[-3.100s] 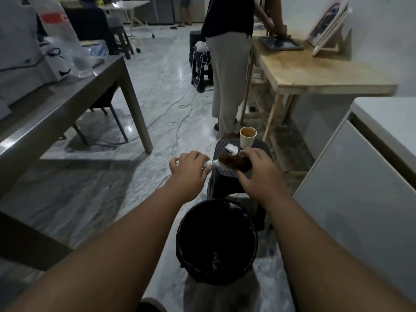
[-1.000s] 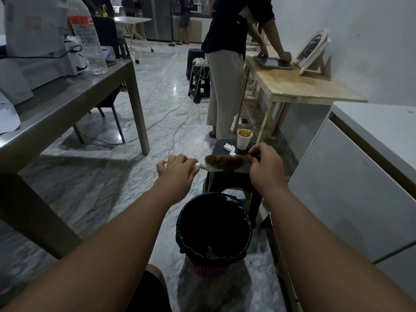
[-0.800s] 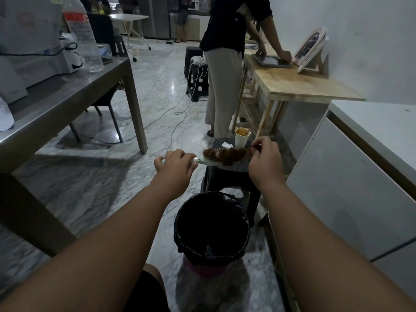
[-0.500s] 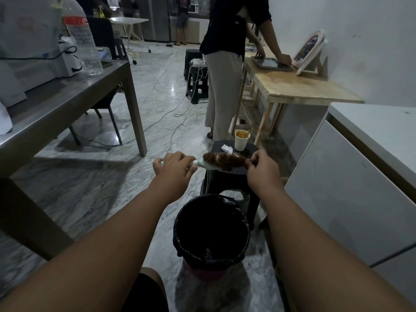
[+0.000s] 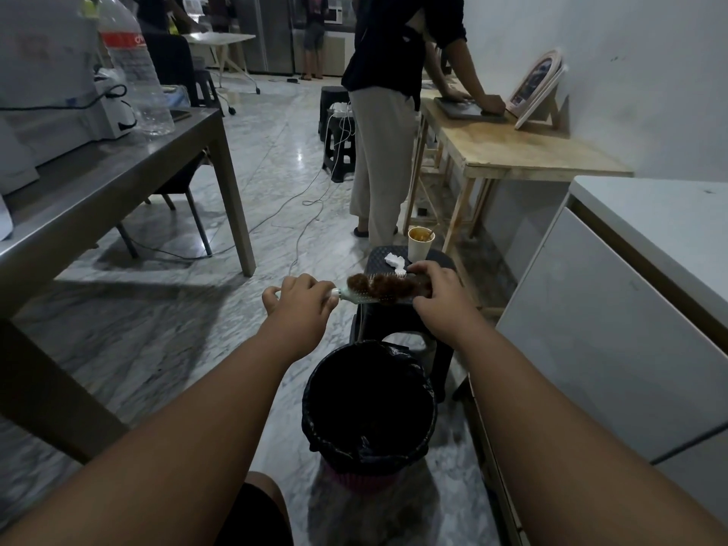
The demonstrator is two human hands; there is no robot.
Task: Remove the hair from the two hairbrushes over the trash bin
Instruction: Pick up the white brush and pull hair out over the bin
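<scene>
Gripping hairbrush point(image 5: 360, 298) handle: left hand point(image 5: 301, 299); right hand point(image 5: 437, 291) pinching hair point(image 5: 384, 285).

One hairbrush point(image 5: 370, 296), one bin point(image 5: 370, 407), seemingly.

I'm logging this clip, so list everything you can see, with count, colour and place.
hairbrush: one, pale green, held over the floor ahead
hair: one clump, reddish brown, in the bristles
trash bin: one, black liner, on the floor below the hands
stool: one, black, behind the bin
paper cup: one, cream, on the stool
steel table: one, grey, left
wooden table: one, tan, right
standing person: one, dark top, at the wooden table
left hand: grips the handle
right hand: on the brush head
</scene>
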